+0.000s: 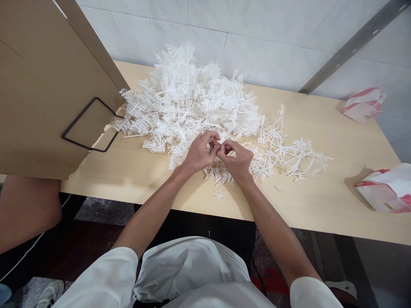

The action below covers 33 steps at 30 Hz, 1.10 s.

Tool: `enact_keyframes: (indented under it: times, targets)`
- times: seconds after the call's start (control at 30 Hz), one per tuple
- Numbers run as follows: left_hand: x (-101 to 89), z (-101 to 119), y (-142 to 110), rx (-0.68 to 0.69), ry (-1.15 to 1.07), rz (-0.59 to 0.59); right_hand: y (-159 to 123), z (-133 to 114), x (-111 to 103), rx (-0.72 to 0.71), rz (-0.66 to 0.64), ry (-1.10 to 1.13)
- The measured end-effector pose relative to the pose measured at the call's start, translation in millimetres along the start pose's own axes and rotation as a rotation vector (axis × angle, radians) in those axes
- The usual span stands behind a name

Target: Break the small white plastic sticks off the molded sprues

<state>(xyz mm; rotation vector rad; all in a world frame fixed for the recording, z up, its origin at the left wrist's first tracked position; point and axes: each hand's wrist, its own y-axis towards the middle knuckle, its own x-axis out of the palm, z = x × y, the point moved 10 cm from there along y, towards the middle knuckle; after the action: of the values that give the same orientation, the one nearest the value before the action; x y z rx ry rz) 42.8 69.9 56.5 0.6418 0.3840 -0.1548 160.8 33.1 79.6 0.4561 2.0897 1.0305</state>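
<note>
My left hand (pixel 201 152) and my right hand (pixel 236 158) meet over the front of a large white heap, fingertips pinched together and touching. A small pale piece shows between the fingers of my left hand; what the right fingertips grip is mostly hidden. The heap (pixel 192 98) consists of thin, white, branched plastic-looking pieces. Just beneath my hands lie short white pieces (pixel 221 174) in a low pile. To the right, longer stripped-looking white stems (pixel 298 156) form a loose tangle. A few short bits (pixel 219 195) rest near the table's front edge.
A cardboard panel (pixel 48 85) with a black wire frame (pixel 93 124) against it stands at the left. On the right sit two crumpled red-and-white packets (pixel 364 105). A metal upright (pixel 349 51) crosses the tiled wall behind the wooden table (pixel 321 205). Another person's limb (pixel 28 209) shows at left.
</note>
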Motion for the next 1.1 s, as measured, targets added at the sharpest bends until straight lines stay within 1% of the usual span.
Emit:
enact_keyframes:
  times: [0.13,0.23,0.3,0.37,0.5,0.57,0.63,0.67,0.77,0.87,0.93,1.1]
  targets:
    - [-1.6,-1.7,4.2,-0.033,-0.023,0.012,3.3,0.9,-1.9,-0.044,0.014,0.013]
    - [3.0,-6.6,8.9,-0.077,-0.035,-0.042,5.9,5.0,-3.5,-0.073,0.008,0.052]
    - [6.3,-8.6,10.4,-0.077,-0.026,-0.083,6.6,8.6,-2.6,-0.080,-0.015,0.068]
    - [6.4,-7.3,10.2,-0.035,0.044,-0.093,6.9,11.2,0.2,-0.080,-0.054,0.086]
    - [10.5,3.4,5.6,0.132,0.346,-0.116,7.5,10.0,6.9,-0.079,-0.164,0.077]
    - [13.5,8.7,3.3,0.195,0.393,-0.135,7.8,8.2,8.2,-0.060,-0.206,0.056]
    - [11.7,13.4,3.0,0.220,0.342,-0.121,8.2,6.7,6.1,-0.029,-0.204,0.052]
    - [9.2,15.1,3.5,0.218,0.302,-0.102,8.4,5.6,3.8,-0.019,-0.184,0.052]
    - [1.9,17.6,5.1,0.188,0.202,-0.047,7.2,-0.1,-4.4,-0.033,-0.084,0.033]
    - [-1.2,17.6,6.1,0.155,0.138,-0.027,4.0,-3.1,-9.2,-0.049,-0.002,0.013]
    - [-2.7,16.2,6.7,0.130,0.102,-0.019,2.2,-1.1,-9.0,-0.022,0.011,0.012]
    - [-5.3,11.8,8.4,0.070,0.050,-0.008,-0.1,3.0,-5.8,0.054,-0.006,0.050]
